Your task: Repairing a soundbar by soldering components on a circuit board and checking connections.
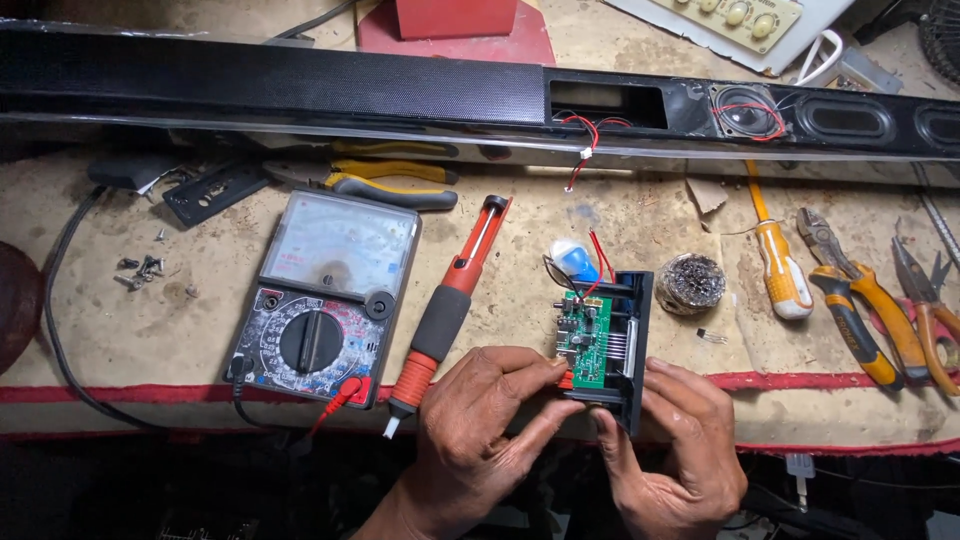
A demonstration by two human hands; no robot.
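Hands (580,440) hiding circuit module's (600,335) lower edge

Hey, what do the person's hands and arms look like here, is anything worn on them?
Both hands are bare: no gloves, rings or watch show on the left hand or the right hand. No sleeves reach the wrists; the forearms run out of the bottom of the picture.

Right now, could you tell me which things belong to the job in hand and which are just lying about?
In hand:
left hand
right hand
green circuit board
black module housing

Lying about:
multimeter
desoldering pump
screwdriver
orange pliers
solder wick tin
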